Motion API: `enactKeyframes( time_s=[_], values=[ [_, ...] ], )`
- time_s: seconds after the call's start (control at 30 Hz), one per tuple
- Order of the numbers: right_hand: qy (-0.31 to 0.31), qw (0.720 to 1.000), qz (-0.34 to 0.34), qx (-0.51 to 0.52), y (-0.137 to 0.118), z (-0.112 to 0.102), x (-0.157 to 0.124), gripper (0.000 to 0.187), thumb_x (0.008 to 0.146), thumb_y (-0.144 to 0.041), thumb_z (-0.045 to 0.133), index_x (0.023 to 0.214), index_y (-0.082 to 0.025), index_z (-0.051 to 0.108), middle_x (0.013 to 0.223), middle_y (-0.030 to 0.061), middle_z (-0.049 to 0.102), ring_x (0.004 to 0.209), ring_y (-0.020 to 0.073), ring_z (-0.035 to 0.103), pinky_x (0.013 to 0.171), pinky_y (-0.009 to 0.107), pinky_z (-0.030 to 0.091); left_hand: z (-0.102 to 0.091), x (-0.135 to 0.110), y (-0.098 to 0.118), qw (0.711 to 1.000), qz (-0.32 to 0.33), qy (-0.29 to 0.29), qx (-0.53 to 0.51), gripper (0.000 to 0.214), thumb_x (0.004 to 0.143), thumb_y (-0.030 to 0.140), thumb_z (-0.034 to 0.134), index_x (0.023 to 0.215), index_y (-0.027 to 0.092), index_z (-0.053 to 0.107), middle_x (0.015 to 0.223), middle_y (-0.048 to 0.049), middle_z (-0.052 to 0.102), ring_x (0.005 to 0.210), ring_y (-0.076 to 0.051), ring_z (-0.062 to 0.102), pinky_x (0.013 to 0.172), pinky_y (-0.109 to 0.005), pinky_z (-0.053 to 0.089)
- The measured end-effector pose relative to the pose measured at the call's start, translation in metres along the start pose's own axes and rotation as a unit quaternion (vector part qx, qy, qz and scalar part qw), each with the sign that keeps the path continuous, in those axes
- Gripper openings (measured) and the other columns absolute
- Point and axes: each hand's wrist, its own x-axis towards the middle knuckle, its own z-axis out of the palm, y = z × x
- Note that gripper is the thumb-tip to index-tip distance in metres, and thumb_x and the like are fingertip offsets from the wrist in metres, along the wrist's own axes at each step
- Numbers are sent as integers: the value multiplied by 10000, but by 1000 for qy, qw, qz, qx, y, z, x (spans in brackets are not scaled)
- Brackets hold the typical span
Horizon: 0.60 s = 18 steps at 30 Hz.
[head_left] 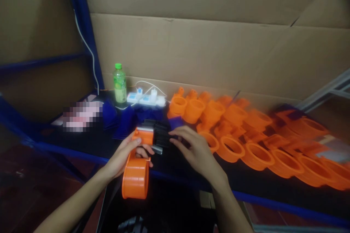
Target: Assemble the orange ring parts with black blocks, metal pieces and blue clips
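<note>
My left hand is closed around an orange plastic part, a round cup-shaped body with a boxy neck, held over the table's front edge. My right hand reaches to the black pieces lying just behind that part, fingers bent and touching them. Whether those fingers hold one of the pieces is unclear. A small blue piece lies just beyond the right hand.
Several more orange cup parts cover the dark table to the right. Blue flat pieces are stacked at the left. A green-capped bottle and a white power strip stand by the cardboard wall.
</note>
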Motion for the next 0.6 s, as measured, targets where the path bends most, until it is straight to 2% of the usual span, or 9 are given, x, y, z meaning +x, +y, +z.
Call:
enactKeyframes(
  time_s=[0.13,0.3,0.37,0.5,0.6],
  values=[
    [3,999,-25,27,-9,-4,-3,167,969,-269,583,1097,-229,684,1059,59,652,823,138,629,687,251,543,3,0,-1,999,-10,-10,45,403,922,392,638,1238,160,546,1046,-158,749,626,-230,743,607,-348,596],
    [-6,997,-62,-34,-21,10,-6,173,975,-238,575,1123,-217,662,1121,69,647,988,167,649,826,291,558,2,-2,-1,989,10,-17,144,459,935,381,633,1333,189,506,737,-43,743,634,-198,736,631,-266,565],
    [-7,994,-78,-71,-25,17,-8,182,983,-243,562,1133,-205,657,1118,79,651,1000,181,651,814,305,562,2,-3,-1,986,12,-30,166,460,930,373,644,1331,196,504,702,-27,732,644,-189,732,619,-237,543],
    [12,987,-108,-121,-30,27,-10,193,997,-224,535,1138,-184,661,1097,99,671,989,197,654,776,314,563,2,-3,1,984,12,-54,172,420,934,368,638,1295,185,523,744,-38,735,644,-173,719,602,-219,523],
    [39,984,-113,-131,-30,32,-9,202,992,-193,538,1142,-183,671,1084,101,684,979,196,655,778,315,564,2,-2,1,983,9,-61,172,428,951,374,609,1317,182,497,896,-91,754,670,-178,722,627,-246,533]
  ],
)
